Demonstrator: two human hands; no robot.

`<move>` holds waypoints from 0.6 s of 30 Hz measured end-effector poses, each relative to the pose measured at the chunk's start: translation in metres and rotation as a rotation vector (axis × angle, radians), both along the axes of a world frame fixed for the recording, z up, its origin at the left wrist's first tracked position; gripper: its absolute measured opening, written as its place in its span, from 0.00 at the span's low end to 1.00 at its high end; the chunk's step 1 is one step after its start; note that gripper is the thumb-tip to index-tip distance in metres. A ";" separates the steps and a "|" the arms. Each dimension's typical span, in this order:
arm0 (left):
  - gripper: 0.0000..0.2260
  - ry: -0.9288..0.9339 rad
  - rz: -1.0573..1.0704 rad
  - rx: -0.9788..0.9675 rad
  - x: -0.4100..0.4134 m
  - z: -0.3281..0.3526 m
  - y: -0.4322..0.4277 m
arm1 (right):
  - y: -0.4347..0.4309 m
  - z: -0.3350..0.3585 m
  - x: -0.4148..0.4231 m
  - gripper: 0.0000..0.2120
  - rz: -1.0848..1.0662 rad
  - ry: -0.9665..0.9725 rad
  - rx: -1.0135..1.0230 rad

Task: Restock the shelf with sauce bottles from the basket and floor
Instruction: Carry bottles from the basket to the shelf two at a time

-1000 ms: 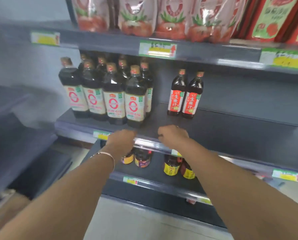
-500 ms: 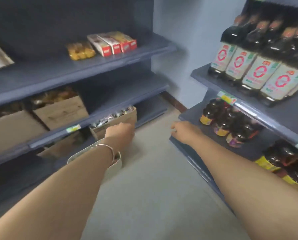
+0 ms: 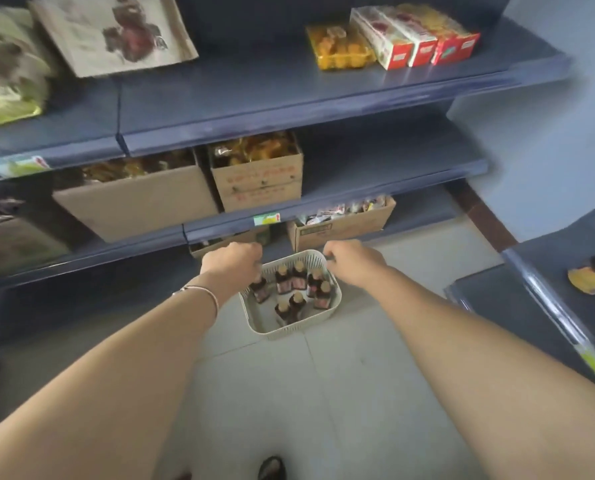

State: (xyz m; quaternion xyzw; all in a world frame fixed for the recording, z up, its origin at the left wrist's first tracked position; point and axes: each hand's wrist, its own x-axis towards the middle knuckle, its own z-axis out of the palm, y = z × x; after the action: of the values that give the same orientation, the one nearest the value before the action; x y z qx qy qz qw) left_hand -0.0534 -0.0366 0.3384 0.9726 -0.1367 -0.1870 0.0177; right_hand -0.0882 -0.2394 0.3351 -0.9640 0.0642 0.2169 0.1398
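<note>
A cream plastic basket (image 3: 290, 332) stands on the tiled floor in front of the left shelving. Several small dark sauce bottles (image 3: 290, 280) with tan caps stand upright inside it. My left hand (image 3: 232, 265) hovers over the basket's left rim, fingers curled downward, and nothing shows in it. My right hand (image 3: 354, 265) is over the far right corner of the rim, also loosely curled with nothing in it. The fingertips of both hands are hidden. At the right edge is the dark sauce shelf (image 3: 545, 303) with a yellow-labelled bottle (image 3: 592, 277) on it.
The left shelving (image 3: 323, 109) holds cardboard boxes (image 3: 258, 181) of packaged goods, red and white cartons (image 3: 417, 36) and bags. Another open box (image 3: 341, 225) sits on the bottom level just behind the basket. Bare tiled floor (image 3: 289, 393) lies between both shelf units. A shoe tip (image 3: 271, 467) shows at the bottom.
The view has swung from the sauce shelf to the left and down. Both hands left the shelf edge and moved down to the basket on the floor.
</note>
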 end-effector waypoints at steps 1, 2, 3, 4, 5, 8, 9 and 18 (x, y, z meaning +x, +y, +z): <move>0.10 0.013 0.003 -0.007 0.009 -0.006 0.004 | 0.007 -0.007 0.011 0.11 0.005 0.002 0.002; 0.10 0.026 0.004 -0.015 0.017 -0.014 0.008 | 0.012 -0.012 0.021 0.11 0.014 0.008 0.001; 0.09 0.035 0.004 -0.023 0.026 -0.021 0.010 | 0.017 -0.019 0.031 0.12 0.027 0.018 -0.002; 0.09 0.045 0.009 -0.030 0.034 -0.029 0.011 | 0.020 -0.026 0.041 0.12 0.041 0.032 -0.005; 0.08 0.058 0.019 -0.034 0.042 -0.037 0.012 | 0.023 -0.034 0.051 0.12 0.056 0.049 -0.008; 0.08 0.093 0.038 -0.041 0.064 -0.068 0.010 | 0.026 -0.064 0.082 0.12 0.084 0.077 0.001; 0.09 0.103 0.041 -0.040 0.072 -0.081 0.009 | 0.026 -0.079 0.093 0.11 0.082 0.086 0.014; 0.13 0.219 0.214 -0.094 0.121 -0.261 0.003 | 0.035 -0.277 0.164 0.05 0.115 0.231 0.088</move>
State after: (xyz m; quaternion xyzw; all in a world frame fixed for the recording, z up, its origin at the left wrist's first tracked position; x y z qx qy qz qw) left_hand 0.0677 -0.0336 0.0776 0.9535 -0.0381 -0.2826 0.0980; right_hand 0.0754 -0.2046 0.0583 -0.9277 0.0150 0.3364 0.1612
